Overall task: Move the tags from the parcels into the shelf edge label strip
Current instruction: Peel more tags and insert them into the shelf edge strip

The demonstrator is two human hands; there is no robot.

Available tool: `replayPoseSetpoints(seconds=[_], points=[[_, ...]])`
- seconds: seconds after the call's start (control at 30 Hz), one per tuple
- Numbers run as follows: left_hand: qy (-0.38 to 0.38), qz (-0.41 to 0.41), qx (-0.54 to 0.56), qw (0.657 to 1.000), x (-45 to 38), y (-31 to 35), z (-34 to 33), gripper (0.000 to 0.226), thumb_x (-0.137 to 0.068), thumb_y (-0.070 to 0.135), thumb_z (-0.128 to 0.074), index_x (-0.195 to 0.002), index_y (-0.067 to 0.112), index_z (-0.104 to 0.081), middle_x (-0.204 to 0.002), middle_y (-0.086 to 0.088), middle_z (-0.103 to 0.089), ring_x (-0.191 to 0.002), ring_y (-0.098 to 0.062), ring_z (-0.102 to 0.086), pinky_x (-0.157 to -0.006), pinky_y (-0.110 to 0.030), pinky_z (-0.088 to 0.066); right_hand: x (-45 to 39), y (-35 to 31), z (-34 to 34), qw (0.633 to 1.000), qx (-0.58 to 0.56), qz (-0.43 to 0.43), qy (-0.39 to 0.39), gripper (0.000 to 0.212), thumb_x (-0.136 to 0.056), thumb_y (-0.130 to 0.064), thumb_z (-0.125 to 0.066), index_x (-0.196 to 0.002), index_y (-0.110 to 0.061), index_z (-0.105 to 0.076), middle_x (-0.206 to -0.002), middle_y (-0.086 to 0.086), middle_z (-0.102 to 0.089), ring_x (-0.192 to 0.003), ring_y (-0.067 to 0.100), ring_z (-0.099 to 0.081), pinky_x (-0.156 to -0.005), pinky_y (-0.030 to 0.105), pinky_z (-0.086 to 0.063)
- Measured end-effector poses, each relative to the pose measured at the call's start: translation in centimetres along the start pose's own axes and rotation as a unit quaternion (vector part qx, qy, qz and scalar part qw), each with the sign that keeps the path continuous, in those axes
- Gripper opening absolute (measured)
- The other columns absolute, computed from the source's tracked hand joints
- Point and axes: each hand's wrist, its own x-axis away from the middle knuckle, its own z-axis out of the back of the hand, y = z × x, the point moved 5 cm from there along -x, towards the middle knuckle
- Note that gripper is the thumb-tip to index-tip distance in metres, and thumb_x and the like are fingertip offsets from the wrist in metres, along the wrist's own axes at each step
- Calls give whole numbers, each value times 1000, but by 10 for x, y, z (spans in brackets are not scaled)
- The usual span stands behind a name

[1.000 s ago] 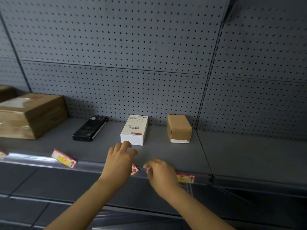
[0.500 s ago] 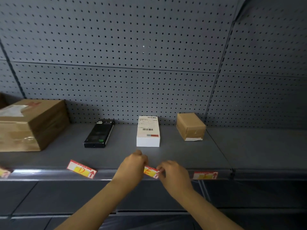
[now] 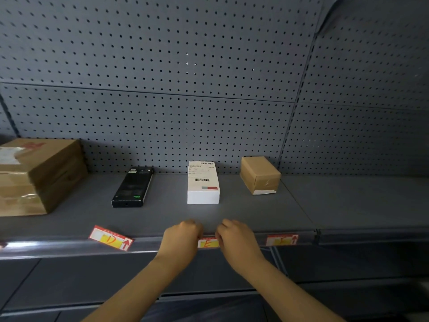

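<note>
A red and yellow tag marked E point(image 3: 208, 243) lies level in the clear shelf edge label strip point(image 3: 58, 246), in front of the white parcel point(image 3: 203, 182). My left hand point(image 3: 180, 242) pinches its left end and my right hand point(image 3: 236, 240) pinches its right end, both with fingers curled over the shelf edge. A tag marked D point(image 3: 111, 238) sits tilted on the strip to the left, below the black parcel point(image 3: 132, 187). Another tag point(image 3: 281, 239) sits flat in the strip on the right, below the small brown parcel point(image 3: 260, 175).
A large brown carton point(image 3: 39, 175) stands at the left of the grey shelf point(image 3: 243, 212). Perforated grey back panels rise behind. A second shelf section point(image 3: 359, 201) adjoins on the right. Lower shelving shows beneath my forearms.
The E tag went from tilted to level in the strip. Both hands closed in on its ends. The camera view shifted left, so the parcels appear further right.
</note>
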Motion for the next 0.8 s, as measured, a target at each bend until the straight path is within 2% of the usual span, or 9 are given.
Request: replayPoseSetpoints(seconds=[0.13,0.27,0.57,0.73,0.8], points=[[-12,9,-30,999,3,1,-4,28,-88,5,-51,-108,19,-63,-112,-3,-62,-97,-26,-63,-76,-31,-49,0,-3,2,1000,4,13,-8,15,-69,7,-71,-75,-6,-69,-76,11,-65,-68,27,-61,-55,28,-33],[-14,20,-34,999,3,1,-4,27,-89,6,-51,-108,19,-65,-111,-3,-62,-97,-25,-63,-77,-30,-50,0,-3,2,999,21,30,-23,18,-85,3,-56,-97,-5,-66,-96,13,-62,-88,29,-58,-65,30,-35],[-20,16,-47,999,4,4,-3,27,-91,6,-50,-112,18,-62,-115,-5,-60,-100,-26,-62,-80,-31,-50,-1,-5,4,999,14,33,-33,19,-84,2,-59,-100,-7,-64,-100,12,-61,-90,28,-58,-72,34,-45],[-22,4,-64,998,6,8,-3,30,-91,5,-49,-117,17,-59,-118,-6,-58,-103,-27,-61,-83,-32,-49,2,-6,6,999,14,38,-6,18,-87,-5,-58,-103,-7,-65,-101,11,-62,-93,27,-58,-78,35,-47],[-22,1,-59,998,8,8,-2,32,-90,3,-50,-118,17,-59,-118,-6,-58,-103,-27,-61,-83,-33,-50,5,-8,8,999,10,45,23,13,-84,-8,-62,-96,-8,-68,-93,10,-64,-86,26,-60,-74,36,-48]])
